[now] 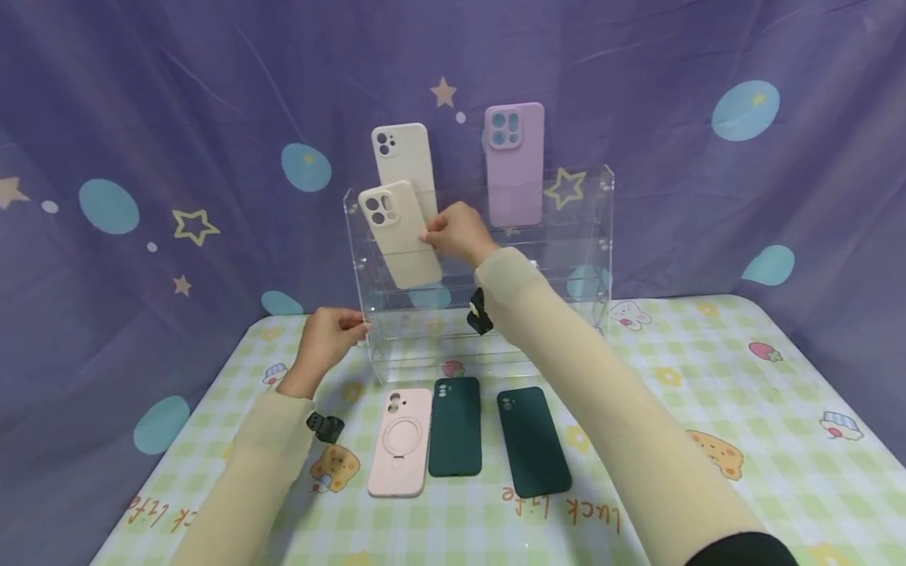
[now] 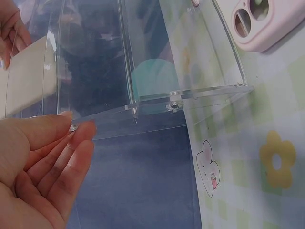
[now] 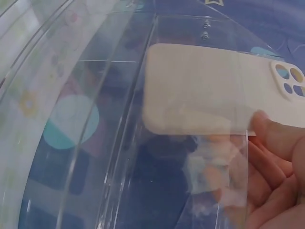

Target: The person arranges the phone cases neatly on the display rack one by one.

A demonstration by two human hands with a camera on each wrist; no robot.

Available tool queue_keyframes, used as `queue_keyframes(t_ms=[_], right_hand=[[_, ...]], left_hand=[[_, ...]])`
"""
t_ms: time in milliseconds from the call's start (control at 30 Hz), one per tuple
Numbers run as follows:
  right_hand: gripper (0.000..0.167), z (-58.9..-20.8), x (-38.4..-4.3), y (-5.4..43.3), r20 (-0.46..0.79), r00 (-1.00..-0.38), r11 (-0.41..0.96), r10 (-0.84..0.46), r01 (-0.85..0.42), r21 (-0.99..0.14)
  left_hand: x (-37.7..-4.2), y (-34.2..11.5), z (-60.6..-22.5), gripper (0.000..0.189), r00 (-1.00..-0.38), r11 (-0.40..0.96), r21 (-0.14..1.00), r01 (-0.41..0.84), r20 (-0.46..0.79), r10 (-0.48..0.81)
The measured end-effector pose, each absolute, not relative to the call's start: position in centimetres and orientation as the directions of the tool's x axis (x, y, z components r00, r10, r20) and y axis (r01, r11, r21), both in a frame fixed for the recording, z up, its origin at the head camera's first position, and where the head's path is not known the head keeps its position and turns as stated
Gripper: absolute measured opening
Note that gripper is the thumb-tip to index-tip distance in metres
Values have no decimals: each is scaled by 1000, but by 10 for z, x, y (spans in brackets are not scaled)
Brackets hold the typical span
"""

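Apart, hands (image 1: 460, 233) (image 1: 327, 343) pinching, right above left

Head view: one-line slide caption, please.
Right hand holds a cream rectangular phone case at a clear plastic rack while the left hand pinches the rack's side edge.

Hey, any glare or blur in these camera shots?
Head view: fairly even light, the cream phone case clearly outlined; left wrist view: bright glints along the clear stand's edges; right wrist view: pale reflections beside the right hand, the tablecloth soft and washed out.
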State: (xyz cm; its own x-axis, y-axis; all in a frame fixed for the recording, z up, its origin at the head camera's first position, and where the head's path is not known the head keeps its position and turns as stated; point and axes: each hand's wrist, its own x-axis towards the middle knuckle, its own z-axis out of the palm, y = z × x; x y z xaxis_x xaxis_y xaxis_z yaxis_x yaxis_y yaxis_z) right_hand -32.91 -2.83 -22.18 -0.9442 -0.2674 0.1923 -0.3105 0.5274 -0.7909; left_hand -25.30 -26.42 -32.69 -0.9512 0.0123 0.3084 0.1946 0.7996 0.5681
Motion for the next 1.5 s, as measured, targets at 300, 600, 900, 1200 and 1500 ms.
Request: queue_keyframes(t_ms=[300, 600, 900, 1200, 1500], right_hand=[[25, -217, -328, -19, 66, -945, 520, -322, -235, -821], [30, -224, -323, 3, 224, -926, 516, -303, -357, -778], [34, -245, -279, 46, 412, -872, 262, -264, -476, -840], [29, -309, -229, 76, 387, -878, 214, -282, -450, -867], [32, -381, -216, 94, 195, -931, 252, -308, -278, -927]], left_hand=[[-251, -262, -326, 19, -950, 795, 572, 202, 311, 18], [-252, -263, -328, 20, -951, 796, 573, 196, 307, 13], [-251, -266, -330, 22, -953, 799, 569, 195, 303, 17], [-252, -268, -327, 21, -947, 799, 565, 205, 320, 16], [-252, -264, -326, 22, -947, 790, 574, 216, 319, 27]])
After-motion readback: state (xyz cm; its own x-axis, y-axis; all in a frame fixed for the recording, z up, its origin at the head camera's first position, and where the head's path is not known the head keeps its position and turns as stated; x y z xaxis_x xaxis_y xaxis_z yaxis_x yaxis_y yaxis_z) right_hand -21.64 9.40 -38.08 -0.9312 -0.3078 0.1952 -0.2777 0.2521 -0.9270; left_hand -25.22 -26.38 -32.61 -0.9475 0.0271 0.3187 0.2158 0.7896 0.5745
